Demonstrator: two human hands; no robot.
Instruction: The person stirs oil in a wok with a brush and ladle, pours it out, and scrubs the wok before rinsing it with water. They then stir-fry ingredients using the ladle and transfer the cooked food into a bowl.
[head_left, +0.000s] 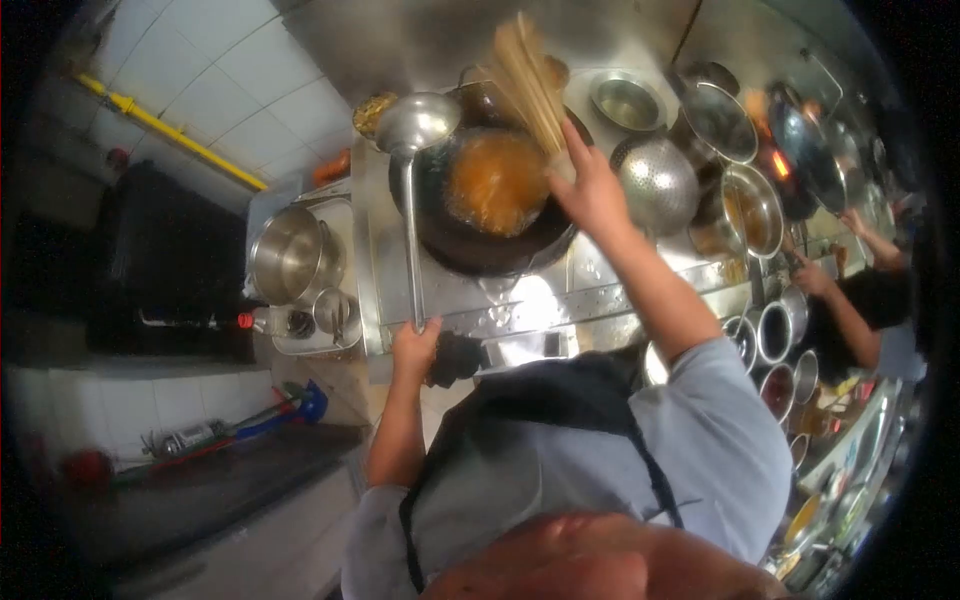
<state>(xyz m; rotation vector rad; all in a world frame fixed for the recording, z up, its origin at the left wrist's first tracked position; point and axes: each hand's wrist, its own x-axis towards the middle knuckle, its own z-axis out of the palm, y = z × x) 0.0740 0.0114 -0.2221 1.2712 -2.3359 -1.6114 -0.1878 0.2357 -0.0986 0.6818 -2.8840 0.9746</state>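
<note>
My left hand [415, 350] is closed around the end of a long-handled metal ladle [412, 125], whose bowl hangs over the left rim of a wok [465, 255]. Brownish liquid [495, 180] bubbles or swirls inside the wok. A dark bunched cloth [457, 360] lies right beside my left fingers. In my right hand [592, 185] is a bamboo wok brush [525, 85], its slats smeared by motion, raised above the wok's right far side.
A perforated strainer [655, 185] and a metal bowl [627, 100] stand right of the wok. On the left, a tray [350, 340] bears a steel pot [287, 255]. A co-worker's arm [845, 315] reaches in at the right, near several pots and a flame [780, 163].
</note>
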